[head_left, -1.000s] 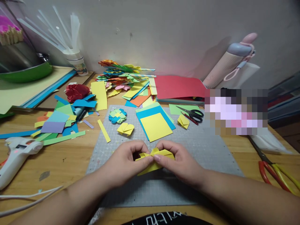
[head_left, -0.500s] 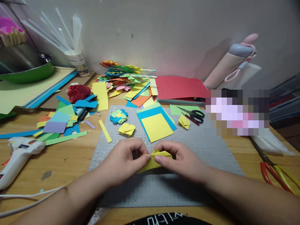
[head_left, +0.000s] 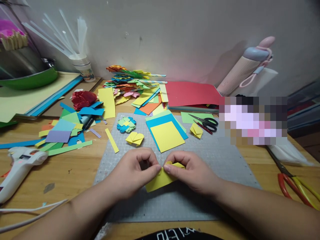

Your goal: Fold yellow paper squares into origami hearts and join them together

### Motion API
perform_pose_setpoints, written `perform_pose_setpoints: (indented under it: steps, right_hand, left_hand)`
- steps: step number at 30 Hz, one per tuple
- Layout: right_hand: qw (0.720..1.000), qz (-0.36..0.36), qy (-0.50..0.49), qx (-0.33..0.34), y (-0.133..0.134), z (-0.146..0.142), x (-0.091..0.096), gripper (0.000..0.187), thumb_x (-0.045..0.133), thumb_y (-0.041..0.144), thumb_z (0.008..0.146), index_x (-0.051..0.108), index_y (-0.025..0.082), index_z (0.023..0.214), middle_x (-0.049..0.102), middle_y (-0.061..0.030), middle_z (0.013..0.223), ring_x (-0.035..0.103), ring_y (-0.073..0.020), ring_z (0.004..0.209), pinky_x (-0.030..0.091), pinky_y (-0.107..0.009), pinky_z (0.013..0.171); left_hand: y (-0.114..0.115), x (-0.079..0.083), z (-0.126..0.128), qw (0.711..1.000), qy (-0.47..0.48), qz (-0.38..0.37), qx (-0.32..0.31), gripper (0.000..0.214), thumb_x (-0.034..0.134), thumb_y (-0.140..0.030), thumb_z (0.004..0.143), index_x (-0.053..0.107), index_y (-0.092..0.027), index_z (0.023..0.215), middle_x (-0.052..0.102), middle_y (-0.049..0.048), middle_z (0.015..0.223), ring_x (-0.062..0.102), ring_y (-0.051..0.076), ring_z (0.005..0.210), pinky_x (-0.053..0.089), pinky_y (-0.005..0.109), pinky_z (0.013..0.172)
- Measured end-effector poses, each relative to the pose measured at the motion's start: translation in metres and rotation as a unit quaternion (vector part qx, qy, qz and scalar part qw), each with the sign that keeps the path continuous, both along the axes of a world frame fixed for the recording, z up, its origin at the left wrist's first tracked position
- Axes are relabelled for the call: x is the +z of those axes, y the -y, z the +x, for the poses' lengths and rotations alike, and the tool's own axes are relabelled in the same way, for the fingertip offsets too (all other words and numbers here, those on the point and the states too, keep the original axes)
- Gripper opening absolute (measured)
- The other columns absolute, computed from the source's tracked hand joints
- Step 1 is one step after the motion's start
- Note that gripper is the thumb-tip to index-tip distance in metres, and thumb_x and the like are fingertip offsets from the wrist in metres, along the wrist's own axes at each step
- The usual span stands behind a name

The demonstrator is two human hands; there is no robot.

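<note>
Over the grey cutting mat (head_left: 140, 210), my left hand (head_left: 138, 170) and my right hand (head_left: 191, 171) pinch a partly folded sheet of yellow paper (head_left: 160, 181) between thumbs and fingers. Its far edge has small folded flaps at my thumb tips, partly hidden by them. Beyond my hands lies a stack of square sheets with a yellow square (head_left: 167, 136) on top of a blue sheet (head_left: 152, 125). A folded yellow paper piece (head_left: 135, 138) rests left of the stack, another folded yellow piece (head_left: 196, 131) to its right. A blue and green paper flower (head_left: 126, 124) sits at the mat's far left.
Black scissors (head_left: 208, 122) lie at the mat's far right, larger scissors (head_left: 292, 183) at the right edge. A white glue gun (head_left: 25, 163) with its cord, paper scraps (head_left: 60, 133) and a red paper flower (head_left: 83, 99) are on the left. A red sheet (head_left: 192, 93) lies at the back.
The yellow paper has tilted so that more of its near side shows, its lower edge nearer to me. My thumbs have shifted slightly along the folded far edge.
</note>
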State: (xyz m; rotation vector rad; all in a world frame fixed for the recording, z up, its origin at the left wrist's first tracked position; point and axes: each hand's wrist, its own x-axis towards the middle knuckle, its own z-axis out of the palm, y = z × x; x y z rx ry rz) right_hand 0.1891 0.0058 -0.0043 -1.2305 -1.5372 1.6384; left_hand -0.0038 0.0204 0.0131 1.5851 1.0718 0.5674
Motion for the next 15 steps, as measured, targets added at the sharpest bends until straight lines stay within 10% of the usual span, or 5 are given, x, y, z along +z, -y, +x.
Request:
perform_pose_setpoints:
  steps: [8, 15]
  right_hand:
    - [0.973, -0.064, -0.210, -0.067, -0.001, -0.003, -0.009, 0.035, 0.067, 0.039, 0.079, 0.053, 0.021, 0.107, 0.060, -0.0033, 0.090, 0.057, -0.0137, 0.073, 0.043, -0.023, 0.057]
    - [0.984, -0.064, -0.148, -0.078, 0.011, -0.007, -0.006, 0.025, 0.070, 0.038, 0.077, 0.057, 0.018, 0.084, 0.057, 0.0017, 0.074, 0.053, -0.0117, 0.067, 0.044, -0.025, 0.063]
  left_hand:
    - [-0.004, -0.012, -0.002, 0.963, 0.181, -0.100, 0.172, 0.019, 0.068, -0.033, 0.076, 0.060, -0.017, 0.071, 0.060, -0.0026, 0.070, 0.052, 0.010, 0.064, 0.041, 0.021, 0.060]
    - [0.007, -0.011, 0.008, 0.967, 0.173, -0.154, 0.105, 0.014, 0.072, -0.029, 0.072, 0.065, -0.016, 0.072, 0.066, -0.0005, 0.073, 0.058, 0.012, 0.069, 0.045, 0.023, 0.066]
